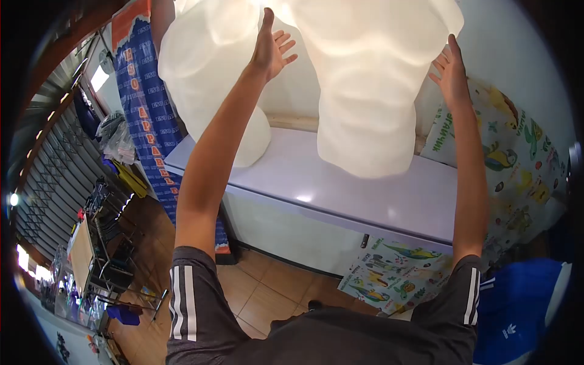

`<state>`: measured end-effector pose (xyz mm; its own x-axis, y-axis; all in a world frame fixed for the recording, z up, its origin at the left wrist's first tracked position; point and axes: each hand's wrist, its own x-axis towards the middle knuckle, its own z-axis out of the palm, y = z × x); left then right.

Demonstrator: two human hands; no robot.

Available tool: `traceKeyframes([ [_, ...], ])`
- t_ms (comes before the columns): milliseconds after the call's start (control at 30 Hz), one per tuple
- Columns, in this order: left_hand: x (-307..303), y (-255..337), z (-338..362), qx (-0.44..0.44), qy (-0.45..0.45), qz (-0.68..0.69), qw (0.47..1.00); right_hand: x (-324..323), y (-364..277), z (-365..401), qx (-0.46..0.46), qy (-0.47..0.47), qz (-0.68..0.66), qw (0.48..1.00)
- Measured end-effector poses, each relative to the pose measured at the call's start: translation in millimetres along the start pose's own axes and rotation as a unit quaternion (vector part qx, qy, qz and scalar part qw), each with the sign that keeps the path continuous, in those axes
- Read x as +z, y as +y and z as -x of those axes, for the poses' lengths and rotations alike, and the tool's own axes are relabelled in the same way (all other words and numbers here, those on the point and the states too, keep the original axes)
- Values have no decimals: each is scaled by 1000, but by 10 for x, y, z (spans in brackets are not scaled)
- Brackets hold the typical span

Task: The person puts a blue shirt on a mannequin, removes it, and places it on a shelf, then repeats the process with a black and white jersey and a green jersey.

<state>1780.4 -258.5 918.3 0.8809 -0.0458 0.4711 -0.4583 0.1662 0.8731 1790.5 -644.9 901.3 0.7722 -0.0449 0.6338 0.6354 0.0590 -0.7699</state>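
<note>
A white torso mannequin stands upright on a pale lilac counter, straight ahead of me. To its left, a second white torso mannequin rests on the same counter, partly covered by my left forearm. My left hand is raised between the two torsos, fingers spread and thumb up, with nothing in it. On the other side, my right hand is lifted beside the middle mannequin's chest, its fingers stretched out and the fingertips right at the torso's edge. Neither palm holds anything.
A blue banner with orange lettering hangs at the left. Parrot-print sheeting covers the right side and the counter's lower front. A blue garment lies at lower right. A wooden-topped table stands far left on the tiled floor.
</note>
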Motion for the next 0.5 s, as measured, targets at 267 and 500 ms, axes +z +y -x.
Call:
traceKeyframes([
  [267,122,49,-195,41,-77,-37,995,328,-178,32,-34,19,8,999],
  [500,165,312,244,125,-86,-47,987,425,-388,290,-69,129,35,989],
])
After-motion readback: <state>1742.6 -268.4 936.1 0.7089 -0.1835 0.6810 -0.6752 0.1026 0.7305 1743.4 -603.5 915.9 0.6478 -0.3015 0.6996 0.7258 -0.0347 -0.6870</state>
